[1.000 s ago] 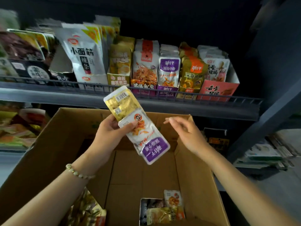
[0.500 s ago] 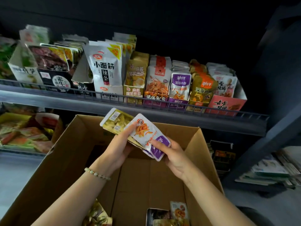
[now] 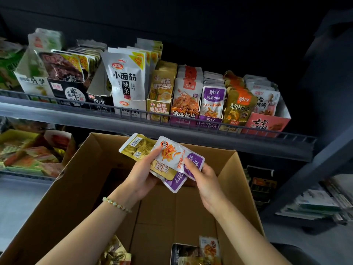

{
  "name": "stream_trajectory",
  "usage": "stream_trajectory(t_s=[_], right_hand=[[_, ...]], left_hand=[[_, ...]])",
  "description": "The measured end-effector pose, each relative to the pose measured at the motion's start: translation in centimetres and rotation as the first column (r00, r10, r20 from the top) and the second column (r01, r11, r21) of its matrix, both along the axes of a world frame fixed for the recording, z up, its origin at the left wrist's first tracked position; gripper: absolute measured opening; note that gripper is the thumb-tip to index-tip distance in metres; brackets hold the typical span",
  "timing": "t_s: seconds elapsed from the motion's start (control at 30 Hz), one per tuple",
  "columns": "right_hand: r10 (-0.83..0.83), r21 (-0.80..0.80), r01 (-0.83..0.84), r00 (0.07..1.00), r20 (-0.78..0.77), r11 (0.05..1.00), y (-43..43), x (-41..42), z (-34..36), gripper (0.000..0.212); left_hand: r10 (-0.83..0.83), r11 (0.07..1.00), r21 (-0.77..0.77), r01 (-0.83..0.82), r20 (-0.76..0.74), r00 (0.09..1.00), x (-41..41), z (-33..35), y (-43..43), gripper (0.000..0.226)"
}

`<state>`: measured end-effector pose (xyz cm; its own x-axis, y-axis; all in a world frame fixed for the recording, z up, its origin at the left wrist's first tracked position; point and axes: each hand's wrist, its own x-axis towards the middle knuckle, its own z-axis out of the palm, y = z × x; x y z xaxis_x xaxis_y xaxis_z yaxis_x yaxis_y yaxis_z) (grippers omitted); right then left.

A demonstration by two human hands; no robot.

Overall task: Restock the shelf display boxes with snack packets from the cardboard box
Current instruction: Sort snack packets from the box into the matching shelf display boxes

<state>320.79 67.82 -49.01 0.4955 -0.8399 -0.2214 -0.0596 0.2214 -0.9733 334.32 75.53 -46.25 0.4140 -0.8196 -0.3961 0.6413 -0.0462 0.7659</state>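
Both hands are sorting over the cardboard box (image 3: pixel 80 184). The left hand (image 3: pixel 141 180) is pinching a fan of packets, a gold packet (image 3: pixel 139 148) with purple-and-white fish packets (image 3: pixel 177 157); the right hand (image 3: pixel 206 180) is closing its grip on the purple end. Their long axes are slanting from upper left to lower right. The shelf display boxes (image 3: pixel 208 121) are looking nearly full, and a few packets (image 3: pixel 208 249) are lying at the box's bottom.

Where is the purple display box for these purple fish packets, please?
In the head view, the purple display box sits on the upper shelf, right of centre, between the squid box and the gold fish box.
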Motion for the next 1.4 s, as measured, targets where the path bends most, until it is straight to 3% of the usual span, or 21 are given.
stream_trajectory(t_s=[0.07, 0.17, 0.3, 0.47, 0.57, 0.67, 0.8, 0.93, 1.07, 1.27, 1.4], right_hand=[[0.005, 0.035, -0.007, 0.999, 0.047, 0.999, -0.4, -0.3, 0.3, 0.044], [0.029, 0.152, -0.056, 0.984, 0.174, 0.987, -1.0, -0.8, 1.1, 0.028], [-0.031, 0.275, -0.050, 0.959, 0.283, 0.960, -2.3, -1.0, 2.1, 0.035], [-0.021, 0.126, -0.013, 0.965, 0.260, 0.992, -5.2, -1.8, 4.9, 0.023], [-0.058, 0.001, 0.059, 0.978, 0.199, 0.998, -7.7, -2.8, 7.0, 0.022], [-0.140, -0.249, 0.156, 0.987, 0.081, 0.956, -11.2, -3.8, 9.5, 0.021], [-0.181, -0.636, 0.069, 0.977, -0.113, 0.769, -15.2, -4.2, 13.8, 0.021], [-0.184, -0.827, -0.111, 0.950, -0.251, 0.551, -18.2, -2.8, 17.4, 0.024], [-0.164, -0.844, -0.335, 0.887, -0.433, 0.418, -19.8, -0.2, 18.7, 0.028], [-0.012, -0.683, -0.575, 0.761, -0.649, 0.450, -20.0, 2.5, 16.9, 0.043], [-0.102, -0.654, -0.629, 0.683, -0.723, 0.420, -19.9, 2.7, 15.6, 0.047]], left_hand=[[-0.037, 0.999, 0.014, 0.037, -0.003, 0.999, 0.1, 0.1, 0.2, 0.015], [-0.088, 0.996, -0.009, 0.088, -0.036, 0.995, 0.2, 0.2, 0.4, 0.020], [-0.225, 0.974, -0.029, 0.225, -0.008, 0.974, -0.1, 0.9, 0.0, 0.037], [-0.304, 0.951, -0.062, 0.304, 0.002, 0.953, -0.3, 2.3, -1.7, 0.037], [-0.300, 0.953, -0.057, 0.299, -0.021, 0.954, -0.5, 3.5, -3.4, 0.034], [-0.287, 0.958, 0.008, 0.287, 0.027, 0.958, -0.7, 4.7, -4.9, 0.029], [-0.273, 0.962, 0.042, 0.270, 0.100, 0.957, -0.1, 5.5, -6.3, 0.034], [-0.289, 0.957, 0.025, 0.288, 0.118, 0.950, 0.5, 6.0, -6.9, 0.027], [-0.269, 0.963, 0.070, 0.260, 0.189, 0.945, 0.7, 6.0, -7.2, 0.021], [-0.261, 0.962, 0.151, 0.226, 0.276, 0.925, 1.4, 5.5, -6.9, 0.023], [-0.283, 0.957, 0.155, 0.245, 0.330, 0.901, 1.8, 5.5, -6.6, 0.017]])
